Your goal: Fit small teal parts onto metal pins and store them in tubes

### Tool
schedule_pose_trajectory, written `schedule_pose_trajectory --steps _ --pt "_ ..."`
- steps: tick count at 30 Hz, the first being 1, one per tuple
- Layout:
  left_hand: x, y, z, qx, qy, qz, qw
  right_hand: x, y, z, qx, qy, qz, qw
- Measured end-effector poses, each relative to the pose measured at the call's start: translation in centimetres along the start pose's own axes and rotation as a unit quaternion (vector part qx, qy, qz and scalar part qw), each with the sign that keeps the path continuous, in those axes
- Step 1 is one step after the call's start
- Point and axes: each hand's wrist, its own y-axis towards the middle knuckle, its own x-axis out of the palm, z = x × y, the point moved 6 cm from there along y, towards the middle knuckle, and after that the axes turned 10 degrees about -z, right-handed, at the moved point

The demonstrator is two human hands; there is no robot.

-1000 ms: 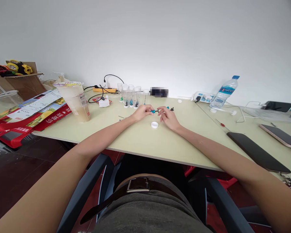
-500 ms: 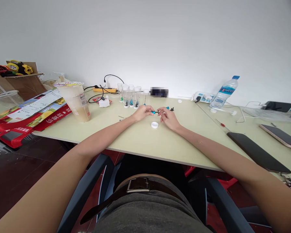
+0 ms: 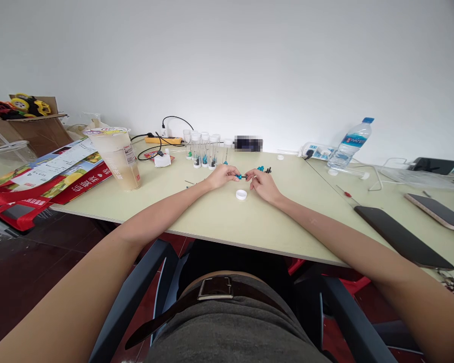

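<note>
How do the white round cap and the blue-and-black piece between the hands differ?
Colour: the white round cap is plain; the blue-and-black piece has two colours. Shape: the cap is round, the piece slim. State: the cap rests on the table; the piece is pinched by the left hand, with the right hand at its dark end. Both are small.

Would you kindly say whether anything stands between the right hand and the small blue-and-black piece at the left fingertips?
Nothing visible does: the right hand is at the black end of the small blue-and-black piece, which the left hand holds. The round white plastic cap lies on the near side, clear of both hands.
</note>
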Motion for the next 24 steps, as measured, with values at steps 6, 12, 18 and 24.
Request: schedule_pose_trajectory --steps 6,12,18,24 --pt "0.0 0.1 -0.3 -0.001 0.001 0.002 1.000 -0.1 0.1 0.2 0.007 -0.014 0.004 1.000" --pt "0.1 0.0 -0.3 -0.001 0.014 0.001 1.000 0.1 0.1 0.3 0.012 -0.017 -0.008 1.000" --pt "0.1 0.1 -0.7 -0.005 0.001 0.002 1.000 0.0 0.0 -0.1 -0.008 -0.028 0.002 1.000" --pt "0.0 0.2 -1.1 -0.017 -0.010 0.008 1.000 0.2 0.0 0.1 -0.009 -0.040 -0.008 0.999"
